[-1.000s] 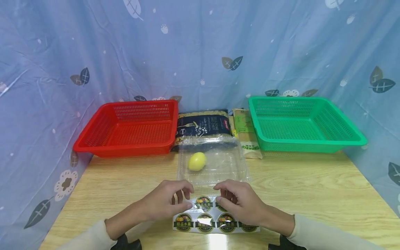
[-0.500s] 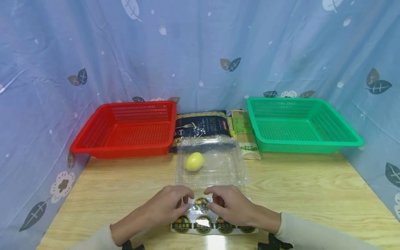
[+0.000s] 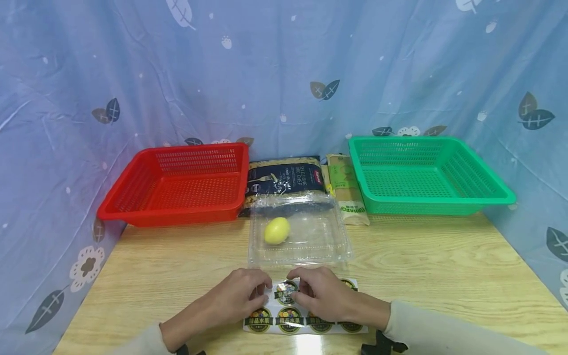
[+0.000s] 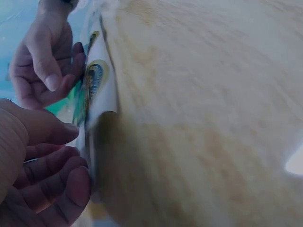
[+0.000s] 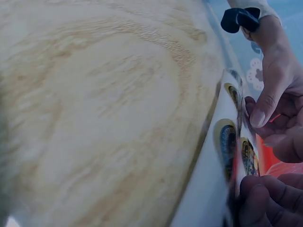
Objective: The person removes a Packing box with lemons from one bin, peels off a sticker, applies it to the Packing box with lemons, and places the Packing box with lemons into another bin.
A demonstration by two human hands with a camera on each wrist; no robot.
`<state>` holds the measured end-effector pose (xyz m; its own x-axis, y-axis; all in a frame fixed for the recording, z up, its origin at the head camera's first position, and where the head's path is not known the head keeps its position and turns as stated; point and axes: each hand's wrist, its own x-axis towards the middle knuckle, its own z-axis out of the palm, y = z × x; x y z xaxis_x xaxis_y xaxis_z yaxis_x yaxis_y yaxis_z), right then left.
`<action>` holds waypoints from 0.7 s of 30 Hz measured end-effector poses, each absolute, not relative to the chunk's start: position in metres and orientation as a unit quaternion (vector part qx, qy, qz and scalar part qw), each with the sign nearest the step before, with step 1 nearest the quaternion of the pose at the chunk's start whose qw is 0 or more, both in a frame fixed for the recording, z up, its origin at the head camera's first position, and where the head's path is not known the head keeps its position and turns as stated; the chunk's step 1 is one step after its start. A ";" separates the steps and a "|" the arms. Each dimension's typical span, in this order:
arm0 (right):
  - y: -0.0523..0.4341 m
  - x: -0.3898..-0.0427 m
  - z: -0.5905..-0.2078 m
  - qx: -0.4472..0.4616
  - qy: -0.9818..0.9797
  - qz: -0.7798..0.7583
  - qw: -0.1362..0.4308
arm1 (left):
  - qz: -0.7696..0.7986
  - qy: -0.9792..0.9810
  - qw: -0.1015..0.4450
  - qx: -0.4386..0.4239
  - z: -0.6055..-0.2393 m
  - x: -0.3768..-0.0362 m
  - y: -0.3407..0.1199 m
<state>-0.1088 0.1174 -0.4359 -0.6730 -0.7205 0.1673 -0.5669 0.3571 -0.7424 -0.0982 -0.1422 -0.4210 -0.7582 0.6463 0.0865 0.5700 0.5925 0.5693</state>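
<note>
Both hands [image 3: 284, 296] pinching sticker sheet [image 3: 288, 320], fingertips & sheet's far edge partly hidden.

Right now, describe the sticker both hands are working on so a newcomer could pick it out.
Start at the clear plastic box with the lemon, mid-table between the red and green baskets. Just in front lies a white sticker sheet under the left hand and right hand. The sticker is the round one between their fingertips, in the row nearest the box.

red basket [image 3: 177, 185] far left | green basket [image 3: 426, 175] far right | two food packets [image 3: 284, 177] between (against curtain) | lemon [image 3: 277, 230] inside clear box [image 3: 310, 246]
</note>
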 end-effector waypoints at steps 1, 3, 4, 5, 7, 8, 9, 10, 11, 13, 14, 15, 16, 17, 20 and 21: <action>0.117 -0.109 -0.437 -0.391 0.820 -0.406 0.095 | 0.296 0.890 0.066 0.341 -0.423 -0.098 -0.143; 0.117 -0.108 -0.438 -0.387 0.825 -0.400 0.097 | 0.296 0.890 0.066 0.342 -0.426 -0.097 -0.144; 0.117 -0.108 -0.438 -0.385 0.828 -0.396 0.096 | 0.295 0.890 0.065 0.341 -0.428 -0.098 -0.144; 0.117 -0.108 -0.438 -0.383 0.830 -0.393 0.096 | 0.295 0.891 0.064 0.341 -0.429 -0.098 -0.144; 0.116 -0.108 -0.438 -0.379 0.834 -0.388 0.098 | 0.295 0.891 0.063 0.339 -0.431 -0.098 -0.145; 0.116 -0.109 -0.438 -0.377 0.836 -0.386 0.098 | 0.295 0.892 0.062 0.338 -0.431 -0.098 -0.145; 0.115 -0.109 -0.438 -0.376 0.839 -0.382 0.096 | 0.295 0.892 0.060 0.337 -0.432 -0.098 -0.145; 0.115 -0.109 -0.438 -0.374 0.840 -0.380 0.094 | 0.294 0.893 0.057 0.335 -0.432 -0.098 -0.145; 0.114 -0.109 -0.438 -0.373 0.843 -0.377 0.094 | 0.293 0.894 0.056 0.334 -0.433 -0.098 -0.144; 0.113 -0.110 -0.439 -0.368 0.847 -0.373 0.093 | 0.292 0.896 0.050 0.331 -0.434 -0.098 -0.143; 0.113 -0.110 -0.439 -0.366 0.849 -0.371 0.092 | 0.291 0.897 0.047 0.329 -0.434 -0.098 -0.142; 0.112 -0.110 -0.440 -0.363 0.850 -0.370 0.092 | 0.291 0.898 0.045 0.327 -0.435 -0.097 -0.140; 0.112 -0.111 -0.440 -0.361 0.851 -0.369 0.093 | 0.290 0.899 0.045 0.324 -0.435 -0.097 -0.139; 0.111 -0.111 -0.441 -0.358 0.852 -0.369 0.094 | 0.290 0.901 0.045 0.320 -0.436 -0.097 -0.138; 0.110 -0.112 -0.443 -0.352 0.855 -0.368 0.098 | 0.287 0.905 0.051 0.309 -0.437 -0.097 -0.135; 0.110 -0.112 -0.444 -0.350 0.857 -0.367 0.098 | 0.284 0.907 0.053 0.305 -0.437 -0.097 -0.134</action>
<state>-0.1121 0.1100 -0.4439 -0.7363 -0.6709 0.0883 -0.5270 0.4868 -0.6966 -0.0972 -0.1343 -0.4369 -0.8086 0.5833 0.0772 0.5231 0.6524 0.5484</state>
